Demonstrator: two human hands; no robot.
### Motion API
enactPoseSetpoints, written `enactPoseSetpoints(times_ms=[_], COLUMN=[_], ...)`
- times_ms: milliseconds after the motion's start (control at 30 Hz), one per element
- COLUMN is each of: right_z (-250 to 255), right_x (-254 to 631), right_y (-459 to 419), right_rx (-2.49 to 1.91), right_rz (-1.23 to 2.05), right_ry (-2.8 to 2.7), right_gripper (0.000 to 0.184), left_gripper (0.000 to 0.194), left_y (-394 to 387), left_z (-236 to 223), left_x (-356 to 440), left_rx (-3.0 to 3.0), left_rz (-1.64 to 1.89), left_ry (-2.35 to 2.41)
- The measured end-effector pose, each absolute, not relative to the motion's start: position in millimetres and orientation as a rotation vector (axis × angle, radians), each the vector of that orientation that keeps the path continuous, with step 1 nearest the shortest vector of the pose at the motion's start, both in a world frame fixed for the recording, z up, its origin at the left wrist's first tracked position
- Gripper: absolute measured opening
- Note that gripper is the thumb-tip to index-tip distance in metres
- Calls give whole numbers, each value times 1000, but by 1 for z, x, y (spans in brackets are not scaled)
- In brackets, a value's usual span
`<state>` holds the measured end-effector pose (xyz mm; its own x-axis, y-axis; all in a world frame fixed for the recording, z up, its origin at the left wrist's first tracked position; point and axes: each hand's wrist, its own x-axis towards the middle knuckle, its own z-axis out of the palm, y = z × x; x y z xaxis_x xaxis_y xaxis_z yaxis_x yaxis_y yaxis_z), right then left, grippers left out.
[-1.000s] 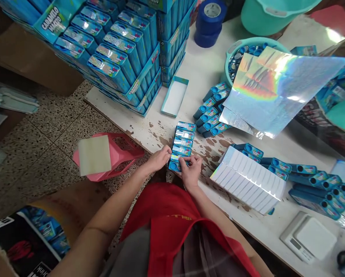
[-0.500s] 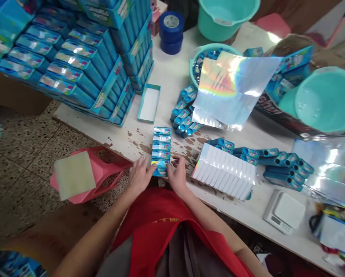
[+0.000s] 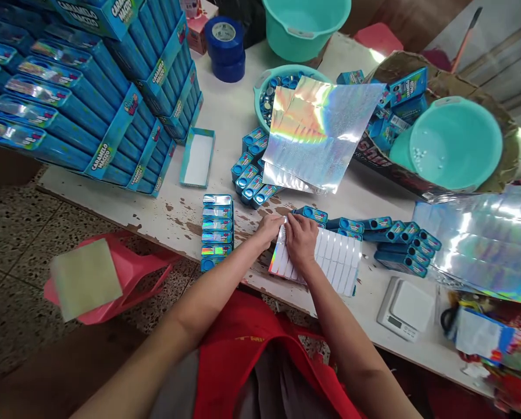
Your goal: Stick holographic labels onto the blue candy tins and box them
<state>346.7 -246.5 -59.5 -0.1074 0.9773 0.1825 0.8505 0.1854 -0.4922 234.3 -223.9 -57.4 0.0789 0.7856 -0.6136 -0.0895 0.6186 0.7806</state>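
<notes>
A shiny sheet of strip labels (image 3: 336,259) lies near the table's front edge, partly on top of small blue boxes. My left hand (image 3: 269,228) pinches at the sheet's upper left corner. Close beside it, my right hand (image 3: 302,237) rests on the sheet, its fingers bent and gripping at the same corner. The fingertips meet there, and what lies between them is mostly hidden. To the left, a row of small blue boxes (image 3: 217,224) bears shiny labels on the upward faces; my left forearm passes over its near end.
An open shallow blue tray (image 3: 198,158) lies behind the row. Tall stacks of filled blue boxes (image 3: 112,125) stand left. Holographic sheets (image 3: 325,128) overlap a teal basin (image 3: 260,96). A scale (image 3: 406,308) sits right; a pink chair (image 3: 134,273) stands front left.
Both hands have left the row of blue boxes and moved right to the label sheet, taking hold at its upper left corner. The camera view has shifted to the right.
</notes>
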Motion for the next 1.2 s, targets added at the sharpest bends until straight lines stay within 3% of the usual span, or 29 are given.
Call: enactPoseSetpoints(times_ms=[200, 400, 500, 567, 700, 833, 1000, 1200], right_z=[-51, 12, 39, 46, 40, 17, -21, -39], right_x=[358, 359, 356, 352, 334, 298, 248, 214], right_y=[-257, -282, -291, -292, -296, -319, -359, -375], right_rx=[-1546, -1512, -1582, -1585, -1545, -1595, -1690, -1716], right_rz=[433, 456, 569, 668, 860, 1149, 1297, 1359], right_ry=[-1994, -1740, -1593, -1540, -1429, -1327, -1318, -1322], right_gripper=[16, 7, 11, 13, 16, 24, 34, 31], left_gripper=[22, 30, 19, 25, 44, 23, 20, 10], left_y=[-226, -216, -221, -233, -277, -328, -378, -393], left_z=[-50, -57, -41, -20, 19, 19, -5, -12], left_x=[233, 240, 234, 221, 187, 152, 91, 47], left_rx=[673, 830, 894, 965, 1078, 919, 923, 1105], left_rz=[698, 679, 724, 904, 1010, 701, 530, 433], left_ry=[1366, 1534, 1579, 1559, 1208, 1260, 1505, 1556])
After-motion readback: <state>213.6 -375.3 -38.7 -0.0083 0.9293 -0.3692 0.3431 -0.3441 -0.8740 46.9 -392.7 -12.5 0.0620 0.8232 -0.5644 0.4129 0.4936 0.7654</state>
